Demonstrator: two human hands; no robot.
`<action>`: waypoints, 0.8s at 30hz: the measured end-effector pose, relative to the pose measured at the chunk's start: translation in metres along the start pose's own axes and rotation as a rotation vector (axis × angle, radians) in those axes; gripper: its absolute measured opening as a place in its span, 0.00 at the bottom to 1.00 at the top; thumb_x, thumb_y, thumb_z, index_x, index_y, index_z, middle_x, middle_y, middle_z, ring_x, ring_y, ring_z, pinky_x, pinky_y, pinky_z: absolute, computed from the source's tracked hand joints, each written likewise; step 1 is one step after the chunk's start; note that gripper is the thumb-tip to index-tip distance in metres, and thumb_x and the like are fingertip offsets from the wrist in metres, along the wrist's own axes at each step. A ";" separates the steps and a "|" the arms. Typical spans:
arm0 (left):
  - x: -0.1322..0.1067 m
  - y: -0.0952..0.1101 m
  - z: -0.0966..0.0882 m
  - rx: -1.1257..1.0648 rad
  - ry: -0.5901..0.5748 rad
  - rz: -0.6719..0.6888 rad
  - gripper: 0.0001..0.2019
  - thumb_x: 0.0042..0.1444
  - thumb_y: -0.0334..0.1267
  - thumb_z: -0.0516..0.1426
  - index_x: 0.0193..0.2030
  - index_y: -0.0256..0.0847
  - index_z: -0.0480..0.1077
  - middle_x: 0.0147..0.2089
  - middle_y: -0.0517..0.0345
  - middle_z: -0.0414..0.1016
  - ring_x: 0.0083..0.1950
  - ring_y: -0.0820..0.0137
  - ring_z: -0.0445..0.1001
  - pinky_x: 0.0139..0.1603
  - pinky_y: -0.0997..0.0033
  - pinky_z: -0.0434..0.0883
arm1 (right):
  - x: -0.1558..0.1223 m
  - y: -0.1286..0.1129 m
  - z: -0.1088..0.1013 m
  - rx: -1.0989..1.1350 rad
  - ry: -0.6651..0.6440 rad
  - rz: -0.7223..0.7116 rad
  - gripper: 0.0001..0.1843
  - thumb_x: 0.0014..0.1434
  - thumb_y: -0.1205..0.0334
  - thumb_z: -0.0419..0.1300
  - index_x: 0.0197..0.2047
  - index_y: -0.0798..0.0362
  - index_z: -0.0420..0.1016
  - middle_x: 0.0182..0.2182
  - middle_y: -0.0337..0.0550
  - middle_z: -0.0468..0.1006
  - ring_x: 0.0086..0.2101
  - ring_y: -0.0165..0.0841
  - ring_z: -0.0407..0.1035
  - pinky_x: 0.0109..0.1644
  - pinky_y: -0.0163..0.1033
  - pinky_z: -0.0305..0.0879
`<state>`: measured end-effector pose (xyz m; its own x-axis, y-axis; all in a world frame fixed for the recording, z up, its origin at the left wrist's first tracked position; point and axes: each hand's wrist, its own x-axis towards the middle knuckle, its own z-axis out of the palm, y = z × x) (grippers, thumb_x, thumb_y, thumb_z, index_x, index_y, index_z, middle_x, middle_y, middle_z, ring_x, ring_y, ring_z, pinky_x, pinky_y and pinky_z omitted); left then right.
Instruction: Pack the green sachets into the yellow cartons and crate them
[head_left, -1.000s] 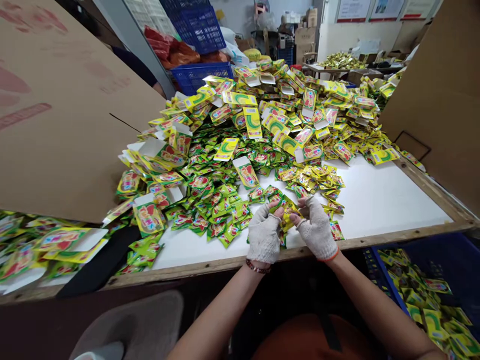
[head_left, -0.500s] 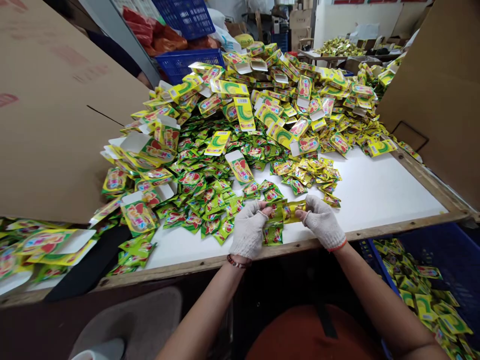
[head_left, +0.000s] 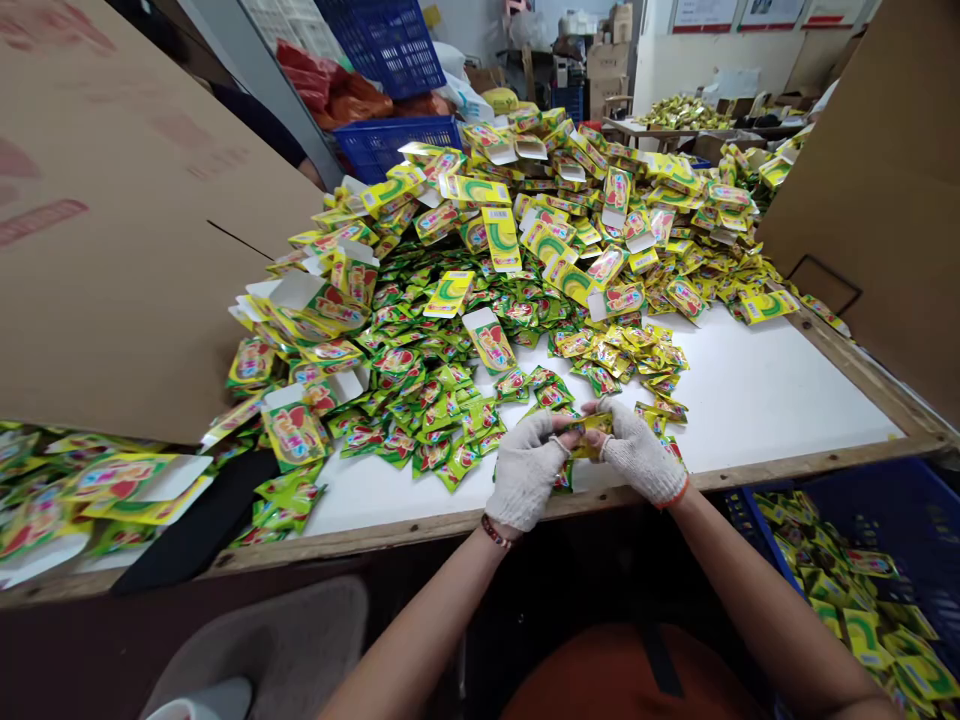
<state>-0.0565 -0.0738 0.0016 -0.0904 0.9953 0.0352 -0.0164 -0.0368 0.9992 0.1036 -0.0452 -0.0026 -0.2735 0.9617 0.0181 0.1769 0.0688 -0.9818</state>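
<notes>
My left hand (head_left: 527,473) and my right hand (head_left: 639,456), both in white fingerless gloves, are closed together on a small stack of yellow-green sachets (head_left: 587,433) at the near edge of the white table (head_left: 757,395). Just beyond my fingers lies a spread of loose green sachets (head_left: 427,400) and yellow ones (head_left: 630,350). Behind them rises a big heap of flat, unfolded yellow-green cartons (head_left: 570,210).
Large brown cardboard sheets stand at the left (head_left: 112,250) and right (head_left: 885,200). A blue crate (head_left: 922,520) at my lower right holds filled cartons. More blue crates (head_left: 390,140) stand behind the heap. Loose cartons (head_left: 90,490) lie at the far left.
My hands have drawn closer together, closing the sachets that were stretched between them into a tight bunch. The camera has shifted slightly.
</notes>
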 end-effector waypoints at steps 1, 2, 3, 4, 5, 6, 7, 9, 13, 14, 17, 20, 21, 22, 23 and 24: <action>0.005 0.004 -0.003 0.133 -0.044 0.079 0.09 0.52 0.43 0.62 0.36 0.41 0.76 0.36 0.55 0.78 0.39 0.66 0.75 0.43 0.65 0.73 | 0.002 -0.001 -0.001 0.021 -0.040 0.022 0.16 0.55 0.53 0.60 0.44 0.53 0.66 0.27 0.37 0.73 0.23 0.29 0.68 0.27 0.35 0.66; 0.013 0.008 -0.008 0.275 -0.082 0.167 0.08 0.55 0.42 0.60 0.36 0.41 0.75 0.38 0.55 0.78 0.42 0.65 0.75 0.47 0.63 0.73 | 0.004 -0.001 -0.002 0.036 -0.055 0.043 0.15 0.55 0.54 0.60 0.42 0.53 0.67 0.26 0.35 0.72 0.22 0.28 0.68 0.25 0.34 0.65; 0.024 0.012 -0.014 0.416 -0.100 0.250 0.07 0.57 0.41 0.58 0.37 0.42 0.75 0.41 0.54 0.77 0.46 0.63 0.75 0.51 0.61 0.72 | 0.006 -0.001 -0.003 0.049 -0.046 0.063 0.14 0.54 0.54 0.60 0.40 0.53 0.66 0.25 0.35 0.72 0.21 0.28 0.68 0.23 0.33 0.64; 0.037 0.017 -0.021 0.557 -0.092 0.320 0.07 0.58 0.40 0.56 0.39 0.43 0.74 0.43 0.53 0.76 0.49 0.62 0.74 0.55 0.60 0.70 | 0.008 0.000 -0.004 0.060 -0.020 0.075 0.14 0.53 0.54 0.60 0.39 0.52 0.66 0.26 0.35 0.72 0.21 0.28 0.68 0.22 0.32 0.63; 0.052 0.021 -0.030 0.694 -0.049 0.354 0.08 0.58 0.39 0.55 0.42 0.43 0.73 0.46 0.52 0.75 0.52 0.61 0.72 0.57 0.58 0.69 | 0.010 0.001 -0.005 0.069 0.012 0.083 0.14 0.53 0.54 0.61 0.39 0.52 0.66 0.26 0.35 0.72 0.21 0.28 0.69 0.22 0.32 0.63; 0.068 0.024 -0.039 0.808 0.036 0.350 0.11 0.57 0.39 0.55 0.47 0.42 0.71 0.50 0.50 0.73 0.54 0.60 0.71 0.59 0.58 0.68 | 0.011 0.002 -0.005 0.078 0.035 0.087 0.15 0.52 0.53 0.61 0.39 0.52 0.66 0.27 0.35 0.72 0.20 0.27 0.69 0.22 0.32 0.63; 0.085 0.026 -0.047 0.908 0.153 0.312 0.16 0.56 0.40 0.57 0.52 0.41 0.68 0.53 0.47 0.71 0.57 0.58 0.69 0.60 0.57 0.67 | 0.011 0.004 -0.005 0.078 0.050 0.090 0.16 0.52 0.52 0.61 0.39 0.52 0.66 0.27 0.35 0.73 0.20 0.27 0.68 0.22 0.32 0.64; 0.116 0.026 -0.061 1.027 0.382 0.211 0.32 0.51 0.48 0.61 0.60 0.34 0.61 0.58 0.37 0.65 0.61 0.50 0.65 0.61 0.54 0.66 | 0.011 0.006 -0.003 0.047 0.057 0.080 0.15 0.54 0.52 0.61 0.40 0.52 0.67 0.26 0.34 0.73 0.19 0.27 0.67 0.23 0.33 0.65; 0.157 0.013 -0.068 1.128 0.442 0.017 0.52 0.42 0.54 0.65 0.69 0.29 0.49 0.61 0.25 0.60 0.62 0.37 0.64 0.58 0.44 0.66 | 0.007 0.006 -0.001 -0.039 0.044 0.030 0.12 0.57 0.55 0.60 0.40 0.52 0.67 0.20 0.31 0.70 0.19 0.27 0.67 0.25 0.33 0.64; 0.161 0.010 -0.067 1.123 0.430 -0.006 0.53 0.42 0.50 0.65 0.70 0.30 0.46 0.61 0.25 0.60 0.60 0.38 0.66 0.57 0.44 0.67 | 0.007 0.006 -0.002 -0.049 0.049 0.019 0.11 0.57 0.55 0.60 0.40 0.53 0.68 0.20 0.31 0.69 0.20 0.27 0.67 0.26 0.33 0.64; 0.159 0.008 -0.062 1.045 0.426 0.046 0.52 0.43 0.40 0.62 0.73 0.34 0.40 0.60 0.33 0.66 0.57 0.44 0.71 0.56 0.50 0.70 | 0.004 0.006 -0.006 -0.062 0.079 0.017 0.12 0.58 0.53 0.60 0.40 0.53 0.68 0.18 0.30 0.68 0.19 0.27 0.65 0.25 0.32 0.62; 0.135 0.016 -0.057 0.960 0.396 0.153 0.51 0.44 0.36 0.60 0.73 0.39 0.38 0.56 0.42 0.71 0.52 0.52 0.75 0.52 0.55 0.72 | 0.003 0.008 -0.009 -0.037 0.111 -0.001 0.15 0.58 0.50 0.61 0.40 0.53 0.68 0.19 0.31 0.69 0.19 0.26 0.65 0.24 0.32 0.62; 0.124 0.019 -0.054 0.948 0.359 0.188 0.51 0.45 0.36 0.60 0.73 0.40 0.38 0.55 0.44 0.72 0.50 0.54 0.76 0.51 0.57 0.73 | 0.002 0.009 -0.010 -0.020 0.130 -0.020 0.16 0.58 0.49 0.61 0.40 0.53 0.68 0.20 0.32 0.70 0.19 0.26 0.65 0.24 0.32 0.62; 0.111 0.021 -0.052 0.952 0.301 0.233 0.49 0.45 0.35 0.59 0.73 0.39 0.40 0.55 0.45 0.72 0.49 0.56 0.76 0.51 0.58 0.73 | 0.002 0.009 -0.011 0.004 0.154 -0.042 0.18 0.57 0.47 0.61 0.41 0.53 0.68 0.22 0.32 0.71 0.19 0.25 0.65 0.23 0.32 0.62; 0.099 0.021 -0.049 0.976 0.213 0.288 0.47 0.45 0.35 0.59 0.72 0.39 0.44 0.54 0.46 0.72 0.48 0.57 0.76 0.51 0.58 0.73 | 0.001 0.010 -0.011 0.034 0.181 -0.062 0.19 0.57 0.46 0.62 0.41 0.53 0.68 0.23 0.33 0.71 0.19 0.25 0.64 0.23 0.32 0.63; 0.087 0.020 -0.046 1.021 0.097 0.349 0.43 0.45 0.34 0.59 0.70 0.38 0.50 0.53 0.46 0.73 0.49 0.57 0.75 0.52 0.58 0.72 | 0.001 0.009 -0.011 0.069 0.212 -0.078 0.21 0.56 0.44 0.62 0.41 0.53 0.68 0.24 0.34 0.72 0.18 0.25 0.64 0.22 0.32 0.63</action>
<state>-0.1102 0.0076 0.0234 -0.0082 0.9313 0.3643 0.8582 -0.1805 0.4806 0.1152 -0.0407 -0.0098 -0.0782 0.9889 0.1262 0.0962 0.1334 -0.9864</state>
